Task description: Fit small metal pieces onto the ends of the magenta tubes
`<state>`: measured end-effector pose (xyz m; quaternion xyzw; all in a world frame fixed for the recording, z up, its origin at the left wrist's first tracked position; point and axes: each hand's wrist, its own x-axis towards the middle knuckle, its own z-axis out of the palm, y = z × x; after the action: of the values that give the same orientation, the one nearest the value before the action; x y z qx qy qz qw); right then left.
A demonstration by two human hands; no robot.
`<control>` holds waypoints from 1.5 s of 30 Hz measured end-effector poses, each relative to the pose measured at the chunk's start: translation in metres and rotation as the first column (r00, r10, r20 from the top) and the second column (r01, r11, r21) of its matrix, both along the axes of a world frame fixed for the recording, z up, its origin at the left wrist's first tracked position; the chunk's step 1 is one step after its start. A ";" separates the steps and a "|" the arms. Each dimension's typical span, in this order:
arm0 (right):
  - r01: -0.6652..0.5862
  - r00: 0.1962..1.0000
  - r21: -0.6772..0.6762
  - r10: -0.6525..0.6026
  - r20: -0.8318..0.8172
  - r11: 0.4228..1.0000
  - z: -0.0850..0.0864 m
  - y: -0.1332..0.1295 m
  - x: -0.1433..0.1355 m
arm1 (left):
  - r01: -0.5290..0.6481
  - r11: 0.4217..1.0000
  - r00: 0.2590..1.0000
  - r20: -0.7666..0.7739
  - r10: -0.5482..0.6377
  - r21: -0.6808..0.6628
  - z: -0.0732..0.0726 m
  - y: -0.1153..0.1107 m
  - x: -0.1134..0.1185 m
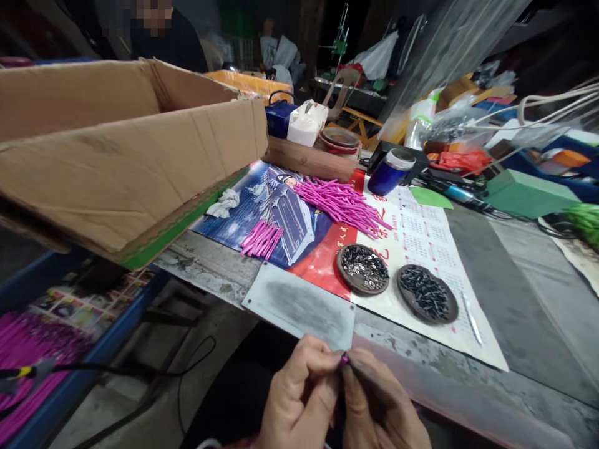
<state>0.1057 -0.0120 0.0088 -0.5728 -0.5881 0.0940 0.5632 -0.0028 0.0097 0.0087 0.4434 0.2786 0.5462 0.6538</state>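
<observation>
My left hand (304, 393) and my right hand (386, 402) meet at the table's near edge, both pinched closed. Between their fingertips shows the tip of a small magenta piece (345, 359); the rest of it is hidden by the fingers. Just beyond lies a grey metal plate (299, 305). One round dish (367, 292) holds small shiny metal bits, and a second dish (453, 310) holds dark, thin pieces. Farther back is a loose pile of long magenta sticks (344, 202), with a smaller bunch of magenta pieces (262, 239) to its left.
A large cardboard box (140, 168) overhangs the table at left. Below it, a blue crate (88, 380) holds many magenta strands. A blue cup (390, 171), a white pen-like tool (471, 319) and a green box (526, 194) lie right. Behind sits a person (168, 40).
</observation>
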 end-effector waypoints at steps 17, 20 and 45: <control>-0.052 0.978 0.015 0.048 0.204 0.999 0.005 0.015 0.017 | -0.136 0.968 0.969 -0.175 0.174 0.209 -0.002 0.003 0.003; -0.028 0.987 -0.016 0.030 0.161 0.999 0.006 0.016 0.013 | -0.157 0.952 0.951 -0.219 0.218 0.262 0.000 0.005 0.004; 0.103 0.993 -0.142 -0.111 -0.051 0.984 0.023 0.007 -0.008 | -0.173 0.932 0.938 -0.237 0.254 0.318 -0.005 0.002 0.006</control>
<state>0.0979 -0.0053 0.0318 -0.6386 -0.5318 0.1212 0.5429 0.0031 0.0121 0.0042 0.5732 0.3294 0.5831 0.4722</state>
